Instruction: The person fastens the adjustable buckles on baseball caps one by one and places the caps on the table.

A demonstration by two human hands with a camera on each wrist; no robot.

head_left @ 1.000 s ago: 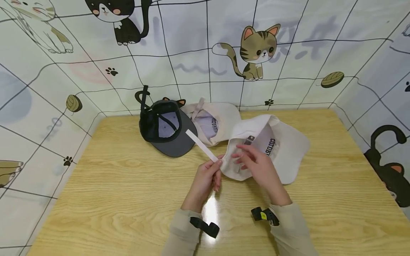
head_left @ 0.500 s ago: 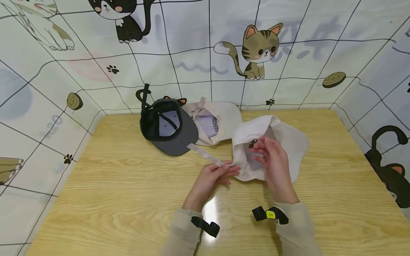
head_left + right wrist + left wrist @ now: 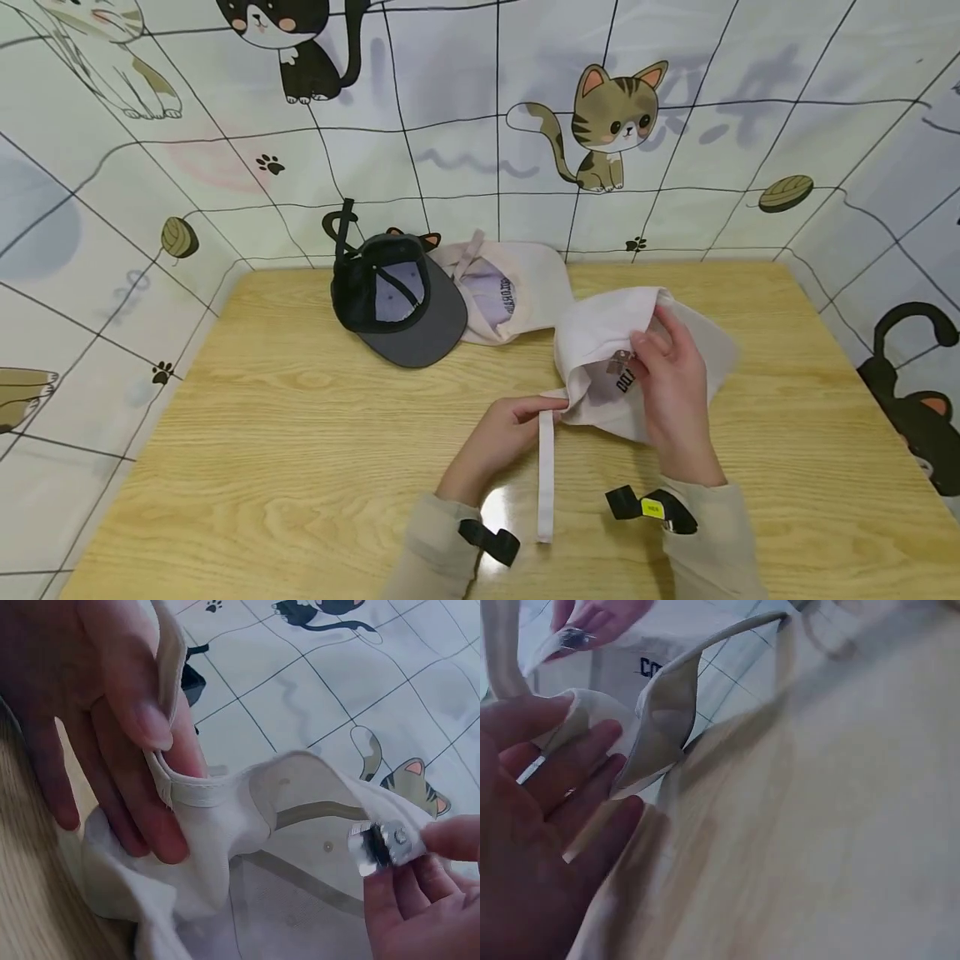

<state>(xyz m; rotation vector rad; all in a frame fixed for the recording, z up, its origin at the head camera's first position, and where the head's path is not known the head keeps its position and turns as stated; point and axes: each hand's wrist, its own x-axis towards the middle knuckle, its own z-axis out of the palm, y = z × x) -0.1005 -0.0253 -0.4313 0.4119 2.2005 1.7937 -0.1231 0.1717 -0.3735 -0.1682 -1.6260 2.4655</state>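
Observation:
A white cap (image 3: 603,333) lies upturned on the table, its opening toward me. My left hand (image 3: 506,437) pinches the cap's back strap (image 3: 546,479) near its root, the loose end hanging down toward me. In the right wrist view the left thumb presses the strap's edge while the other fingers lie rather straight beside the cap's rim. My right hand (image 3: 678,400) holds a metal buckle (image 3: 390,844) between thumb and fingers, at the other side of the cap's opening. Dark lettering (image 3: 626,381) shows inside the cap.
A dark grey cap (image 3: 420,342) and a second pale cap (image 3: 536,283) lie side by side at the back of the wooden table (image 3: 300,467). Behind them rises a cat-printed cloth wall (image 3: 450,150); side walls bound the left and right.
The strap's loose end has swung from pointing up-left to hanging down toward me. My right hand has moved right and taken hold of the buckle. The cap has shifted slightly right and nearer.

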